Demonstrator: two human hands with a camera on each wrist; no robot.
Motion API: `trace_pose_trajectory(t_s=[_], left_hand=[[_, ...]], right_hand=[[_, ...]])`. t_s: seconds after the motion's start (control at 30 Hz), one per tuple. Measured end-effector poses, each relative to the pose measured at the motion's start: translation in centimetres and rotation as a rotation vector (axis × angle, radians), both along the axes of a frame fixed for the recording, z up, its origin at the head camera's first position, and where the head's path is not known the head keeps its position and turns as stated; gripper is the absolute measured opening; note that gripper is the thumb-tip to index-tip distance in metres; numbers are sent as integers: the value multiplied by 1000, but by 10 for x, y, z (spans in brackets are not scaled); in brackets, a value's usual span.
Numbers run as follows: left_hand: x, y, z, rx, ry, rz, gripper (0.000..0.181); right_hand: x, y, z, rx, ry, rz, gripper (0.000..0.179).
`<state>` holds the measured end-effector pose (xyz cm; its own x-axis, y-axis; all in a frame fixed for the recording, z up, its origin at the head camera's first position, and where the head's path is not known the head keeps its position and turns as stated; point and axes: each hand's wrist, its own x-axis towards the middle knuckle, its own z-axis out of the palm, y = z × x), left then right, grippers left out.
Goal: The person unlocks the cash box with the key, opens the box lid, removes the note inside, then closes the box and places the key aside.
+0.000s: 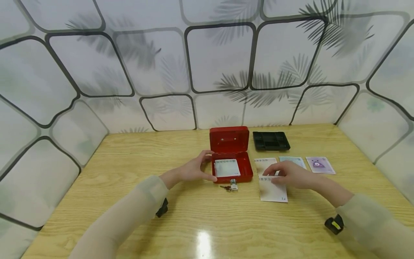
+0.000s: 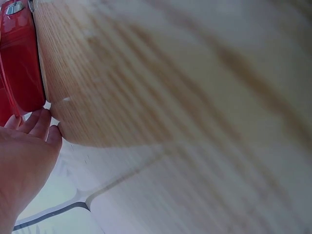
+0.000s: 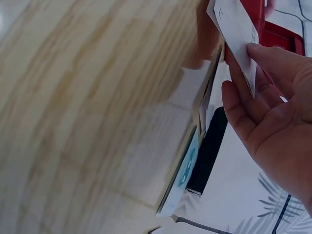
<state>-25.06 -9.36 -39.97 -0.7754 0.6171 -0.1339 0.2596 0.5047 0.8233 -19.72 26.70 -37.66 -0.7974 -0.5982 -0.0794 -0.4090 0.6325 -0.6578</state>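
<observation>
A red cash box (image 1: 247,171) stands with its lid raised at the back, holding white printed cards (image 1: 227,168). My left hand (image 1: 193,168) spans the box's left side, thumb at the front corner and fingers near the back; the left wrist view shows fingertips at the red wall. My right hand (image 1: 292,175) pinches the top of a white printed card (image 1: 273,192), right of the box. In the right wrist view, that card (image 3: 236,29) sits between thumb and fingers, with another edge just behind it.
Beyond the right hand lie a beige card (image 1: 263,163), a pale blue card (image 1: 295,161) and a purple card with a one-eyed creature (image 1: 319,165). A black compartment tray (image 1: 271,141) rests behind them. A small padlock (image 1: 234,186) with keys (image 1: 225,188) is at the box's front.
</observation>
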Motion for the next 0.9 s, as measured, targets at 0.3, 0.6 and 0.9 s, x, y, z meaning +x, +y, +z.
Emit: trace_pose_trajectory(t_s=[0.3, 0.6, 0.9], left_hand=[[-1, 0, -1, 12, 4, -6, 86], [1, 1, 0, 1, 9, -1, 86], [1, 1, 1, 12, 10, -6, 86]], right_hand=[[1, -8, -7, 106, 13, -19, 24], [8, -13, -7, 138, 101, -78, 24], [8, -14, -9, 175, 116, -129, 22]])
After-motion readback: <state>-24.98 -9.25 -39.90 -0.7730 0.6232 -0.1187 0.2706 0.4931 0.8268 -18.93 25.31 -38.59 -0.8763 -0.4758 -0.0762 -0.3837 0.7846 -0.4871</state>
